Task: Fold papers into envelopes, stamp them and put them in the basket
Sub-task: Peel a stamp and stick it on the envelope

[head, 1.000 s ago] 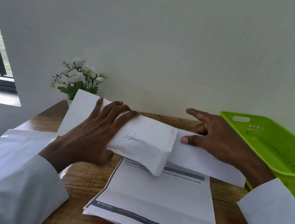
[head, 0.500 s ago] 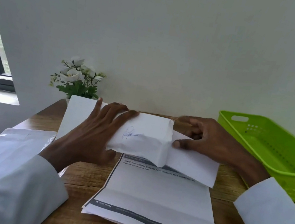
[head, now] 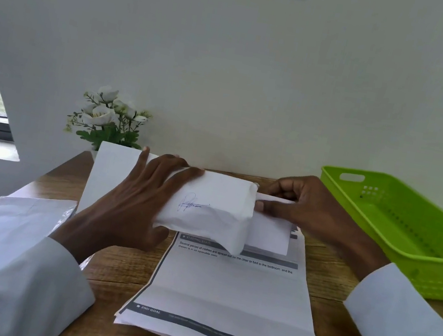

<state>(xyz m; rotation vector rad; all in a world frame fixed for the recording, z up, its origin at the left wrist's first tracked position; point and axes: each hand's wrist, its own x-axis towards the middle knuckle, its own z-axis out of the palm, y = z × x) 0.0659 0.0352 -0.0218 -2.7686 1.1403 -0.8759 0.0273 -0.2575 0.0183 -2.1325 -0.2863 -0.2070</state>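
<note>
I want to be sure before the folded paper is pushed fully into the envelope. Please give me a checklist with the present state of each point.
1. Left hand holds the envelope: ok.
2. Right hand pinches the folded paper: ok.
3. Folded paper has entered the envelope mouth: ok, partly; its right end sticks out.
4. Paper slides inside without creasing: cannot tell, hidden.
5. Envelope carries a mark: ok, a pen scribble shows; a stamp is not visible.
6. Green basket stands beside the right hand, open side up: ok.
</note>
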